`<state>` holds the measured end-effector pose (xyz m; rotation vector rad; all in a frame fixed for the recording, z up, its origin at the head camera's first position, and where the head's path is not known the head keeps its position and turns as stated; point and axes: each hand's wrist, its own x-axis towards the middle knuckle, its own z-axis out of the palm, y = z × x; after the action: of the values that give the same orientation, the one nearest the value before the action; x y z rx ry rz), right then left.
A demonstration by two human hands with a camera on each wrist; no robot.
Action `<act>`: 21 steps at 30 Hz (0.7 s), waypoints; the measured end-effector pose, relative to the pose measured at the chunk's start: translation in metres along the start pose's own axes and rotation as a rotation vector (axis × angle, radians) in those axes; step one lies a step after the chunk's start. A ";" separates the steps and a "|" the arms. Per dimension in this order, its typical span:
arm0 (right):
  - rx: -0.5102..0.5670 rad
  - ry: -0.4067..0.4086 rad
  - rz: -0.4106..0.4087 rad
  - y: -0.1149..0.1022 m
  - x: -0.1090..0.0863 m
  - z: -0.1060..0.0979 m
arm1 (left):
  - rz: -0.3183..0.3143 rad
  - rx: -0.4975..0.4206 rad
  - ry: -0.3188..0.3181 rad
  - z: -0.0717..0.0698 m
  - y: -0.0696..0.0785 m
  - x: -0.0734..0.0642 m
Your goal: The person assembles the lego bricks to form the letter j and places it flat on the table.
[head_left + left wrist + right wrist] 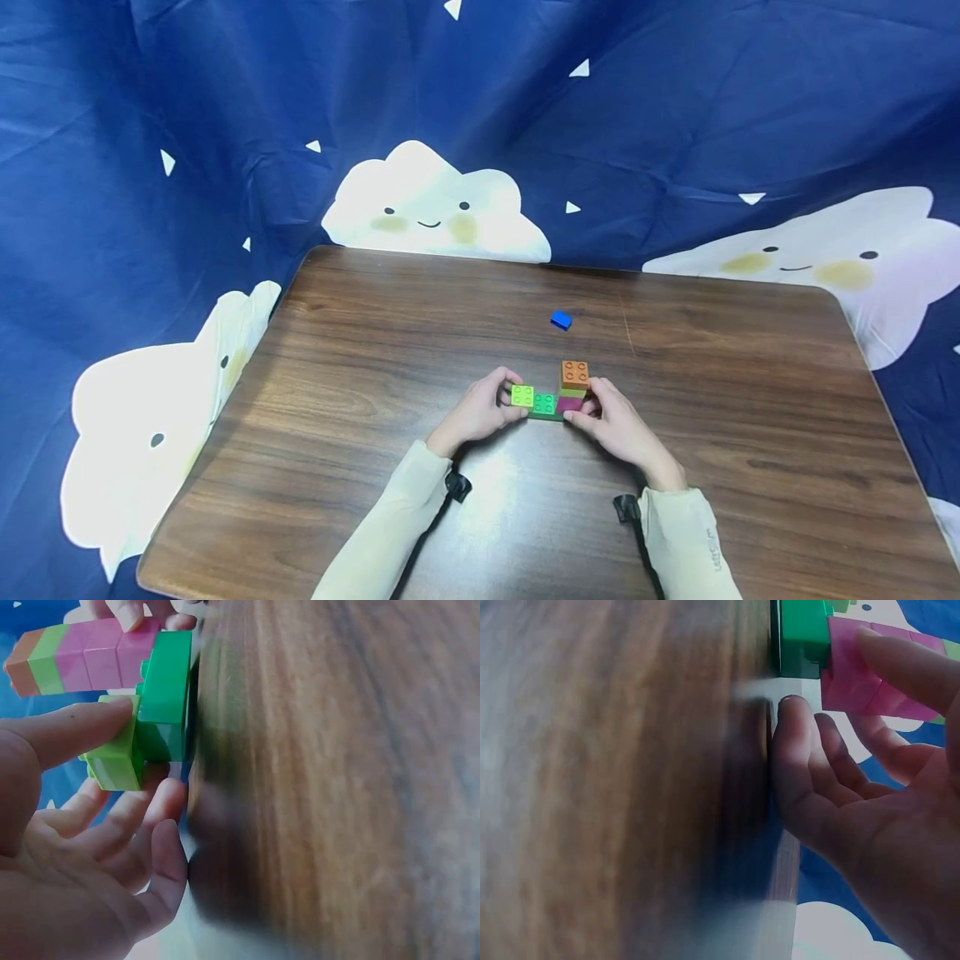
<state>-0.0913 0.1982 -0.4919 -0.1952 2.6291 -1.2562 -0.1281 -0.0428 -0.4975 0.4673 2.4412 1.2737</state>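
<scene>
A green building brick (543, 405) lies on the table, joined to others at both ends. On its left end sits a lime brick (522, 395), which my left hand (480, 408) pinches between thumb and fingers. Several pink bricks (97, 656) rise as a tower from the right end, topped by a lime brick (49, 660) and an orange brick (575, 373). My right hand (618, 421) holds the tower low down; its thumb is on the lowest pink brick (847, 667) in the right wrist view. The fingertips behind the bricks are partly hidden.
Beyond the joined bricks, a small blue brick (561, 320) lies loose on the brown wooden table (375, 333). A blue curtain (637, 125) with white clouds hangs round the table's far and left edges. Dark straps cross both wrists.
</scene>
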 end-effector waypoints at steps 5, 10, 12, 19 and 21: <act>-0.003 0.017 0.013 0.001 0.001 -0.001 | -0.005 -0.008 0.003 0.000 0.001 0.002; -0.002 0.018 0.046 0.001 0.005 -0.002 | 0.031 0.002 0.027 0.000 0.000 0.002; 0.000 0.013 0.050 0.001 0.005 -0.002 | 0.039 0.010 0.038 0.001 -0.001 0.003; 0.005 0.000 0.062 0.002 0.007 0.000 | 0.013 -0.020 0.032 0.002 -0.002 0.003; 0.005 -0.006 0.070 0.002 0.007 0.000 | 0.005 -0.024 0.024 0.002 -0.002 0.003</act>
<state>-0.0986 0.1979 -0.4942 -0.1047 2.6036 -1.2370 -0.1304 -0.0414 -0.5005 0.4539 2.4427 1.3163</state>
